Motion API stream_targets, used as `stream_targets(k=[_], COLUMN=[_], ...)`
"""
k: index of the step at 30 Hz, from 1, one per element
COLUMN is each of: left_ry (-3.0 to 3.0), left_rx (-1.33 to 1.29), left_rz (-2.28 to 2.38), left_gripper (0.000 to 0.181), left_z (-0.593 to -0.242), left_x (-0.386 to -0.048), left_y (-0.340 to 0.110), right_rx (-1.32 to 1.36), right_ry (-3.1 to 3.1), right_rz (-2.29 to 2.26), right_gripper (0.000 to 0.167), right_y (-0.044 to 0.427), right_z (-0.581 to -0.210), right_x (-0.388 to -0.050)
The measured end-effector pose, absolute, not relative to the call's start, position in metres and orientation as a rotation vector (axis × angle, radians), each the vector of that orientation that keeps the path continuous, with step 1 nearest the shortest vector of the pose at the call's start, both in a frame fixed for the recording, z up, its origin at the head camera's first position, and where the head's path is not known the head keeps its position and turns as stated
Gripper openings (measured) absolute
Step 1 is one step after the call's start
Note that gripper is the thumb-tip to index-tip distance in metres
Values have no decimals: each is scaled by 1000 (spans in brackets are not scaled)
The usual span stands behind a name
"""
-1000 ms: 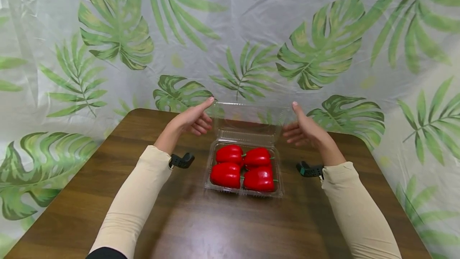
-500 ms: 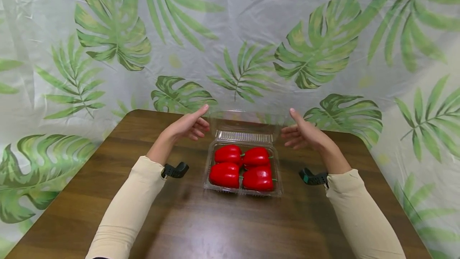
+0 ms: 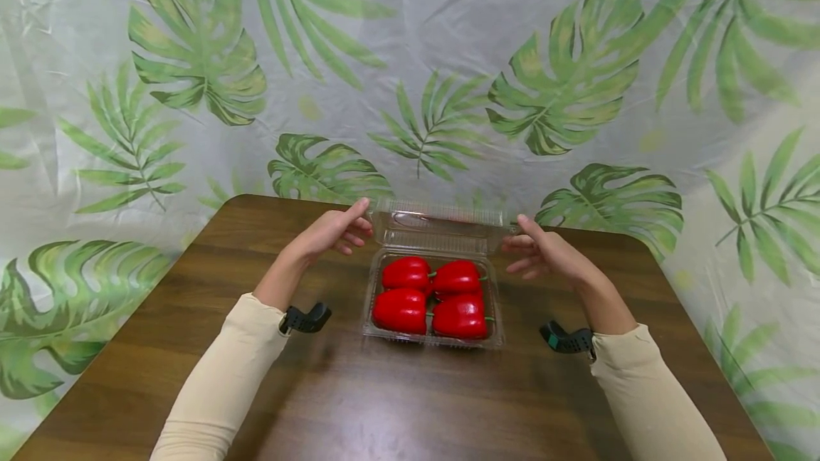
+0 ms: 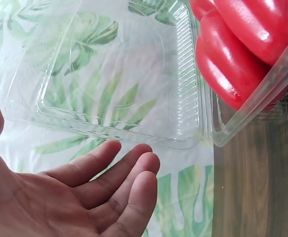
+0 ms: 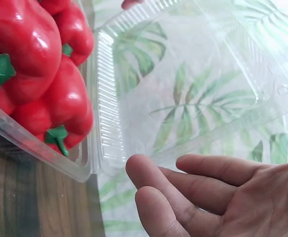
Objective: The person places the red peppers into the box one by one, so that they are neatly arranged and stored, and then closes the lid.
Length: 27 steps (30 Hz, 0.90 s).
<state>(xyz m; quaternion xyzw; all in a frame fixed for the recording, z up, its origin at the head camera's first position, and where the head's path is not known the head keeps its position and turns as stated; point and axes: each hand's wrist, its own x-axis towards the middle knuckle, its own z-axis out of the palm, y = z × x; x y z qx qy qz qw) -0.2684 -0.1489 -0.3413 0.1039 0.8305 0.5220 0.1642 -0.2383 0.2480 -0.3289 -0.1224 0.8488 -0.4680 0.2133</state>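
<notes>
A clear plastic clamshell box (image 3: 369,311) holds several red bell peppers (image 3: 400,311) with green stems. Its hinged lid (image 3: 442,219) stands raised at the back, tilted over the peppers. My left hand (image 3: 329,232) is at the lid's left edge, thumb up near the top corner, fingers loosely extended below. On the opposite side, my right hand (image 3: 544,251) has its thumb near the top right corner and its fingers along the lid's side. Both wrist views show relaxed fingers just beside the lid's edge; firm contact cannot be made out.
The box sits on a brown wooden table (image 3: 410,404). Behind it hangs a pale cloth (image 3: 448,34) printed with green leaves. Each wrist wears a black strap-mounted camera, the left one (image 3: 307,318) and the right one (image 3: 566,338).
The lid has swung forward and down toward the peppers, its top edge now lower. Both hands have lowered with it. The box and peppers have stayed in place.
</notes>
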Motion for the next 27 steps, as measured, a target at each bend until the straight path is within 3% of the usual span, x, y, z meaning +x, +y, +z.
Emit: stream_targets(k=[16, 27], left_ry=[2338, 2291], left_rx=[467, 624], left_rz=[1525, 1547], left_gripper=[64, 57], left_z=[-362, -384], left_x=[-255, -244], left_y=[-155, -168], right_rx=[-378, -563], right_ry=[2366, 2408], right_rz=[-1335, -1344], right_gripper=[76, 60], right_y=[248, 253], right_z=[-341, -366], right_x=[-224, -208])
